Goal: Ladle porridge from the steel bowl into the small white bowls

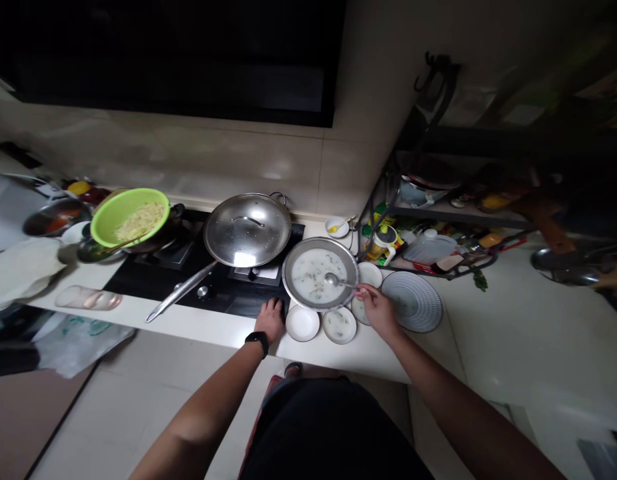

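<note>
Spoon (pixel 333 279), white counter (pixel 378 350), tiled kitchen wall (pixel 248 157)

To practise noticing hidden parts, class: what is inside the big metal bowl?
The bowl holds white liquid with dark bits; the right hand holds a spoon in or just over it. The liquid hides the bowl's bottom.
</note>
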Demonstrator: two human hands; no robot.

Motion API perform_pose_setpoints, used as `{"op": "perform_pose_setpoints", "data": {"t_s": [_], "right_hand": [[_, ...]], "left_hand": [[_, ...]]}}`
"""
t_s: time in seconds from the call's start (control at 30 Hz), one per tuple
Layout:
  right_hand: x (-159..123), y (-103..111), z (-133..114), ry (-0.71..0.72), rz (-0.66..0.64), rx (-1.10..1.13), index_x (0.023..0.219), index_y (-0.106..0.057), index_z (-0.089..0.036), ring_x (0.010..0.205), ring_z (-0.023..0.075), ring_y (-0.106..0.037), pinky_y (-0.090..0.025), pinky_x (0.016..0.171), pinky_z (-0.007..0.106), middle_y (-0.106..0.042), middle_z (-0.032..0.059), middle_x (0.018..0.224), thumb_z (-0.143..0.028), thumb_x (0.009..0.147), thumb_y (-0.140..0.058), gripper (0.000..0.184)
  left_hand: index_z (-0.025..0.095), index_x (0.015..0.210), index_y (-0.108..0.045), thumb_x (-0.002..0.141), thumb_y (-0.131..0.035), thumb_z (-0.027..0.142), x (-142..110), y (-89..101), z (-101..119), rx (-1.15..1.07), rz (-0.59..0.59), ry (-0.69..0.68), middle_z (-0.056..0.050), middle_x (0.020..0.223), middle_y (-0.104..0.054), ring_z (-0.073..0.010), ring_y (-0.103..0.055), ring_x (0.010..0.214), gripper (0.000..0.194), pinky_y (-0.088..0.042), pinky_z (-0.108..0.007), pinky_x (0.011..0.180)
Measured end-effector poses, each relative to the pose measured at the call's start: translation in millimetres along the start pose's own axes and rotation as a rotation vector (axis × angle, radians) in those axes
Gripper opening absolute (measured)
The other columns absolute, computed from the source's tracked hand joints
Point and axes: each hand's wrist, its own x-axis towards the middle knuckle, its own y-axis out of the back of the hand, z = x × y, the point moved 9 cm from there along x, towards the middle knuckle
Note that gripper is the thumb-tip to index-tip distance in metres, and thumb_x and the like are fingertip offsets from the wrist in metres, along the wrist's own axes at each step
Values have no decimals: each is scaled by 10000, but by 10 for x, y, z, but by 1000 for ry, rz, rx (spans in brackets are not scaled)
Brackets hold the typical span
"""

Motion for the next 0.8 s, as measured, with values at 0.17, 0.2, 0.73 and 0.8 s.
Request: {"op": "perform_pose_setpoints", "data": {"t_s": [0.17,0.2,0.73,0.8], "right_hand": [[-20,-185,378,-300,89,367,971,-711,-218,825,330,-832,-678,839,485,-812,96,785,-705,801,-772,520],[-41,-184,417,-339,111,423,957,-701,-215,823,324,-833,-681,838,479,-806,86,773,-664,794,-803,488],[-215,505,257,-353,240,593,945,-739,-172,807,309,-836,-691,848,466,-808,93,791,-582,693,-952,527],[-278,682,233,-355,268,600,930,-741,-173,806,308,-836,-692,852,463,-809,95,796,-580,666,-972,537]], "left_hand": [[150,1537,-559,991,-450,152,-4,9,-1,-18,13,2,-163,1573,-513,-311,-492,1314,557,-396,-420,1157],[151,1539,-557,987,-457,151,-5,6,-2,-18,12,2,-161,1573,-513,-310,-489,1319,561,-391,-417,1161],[144,1543,-553,989,-454,176,2,-3,-20,-8,1,-2,-171,1589,-503,-323,-473,1331,564,-379,-435,1169],[144,1544,-553,990,-455,185,3,-5,-21,-7,3,-2,-170,1588,-506,-328,-471,1336,565,-379,-441,1171]]}}
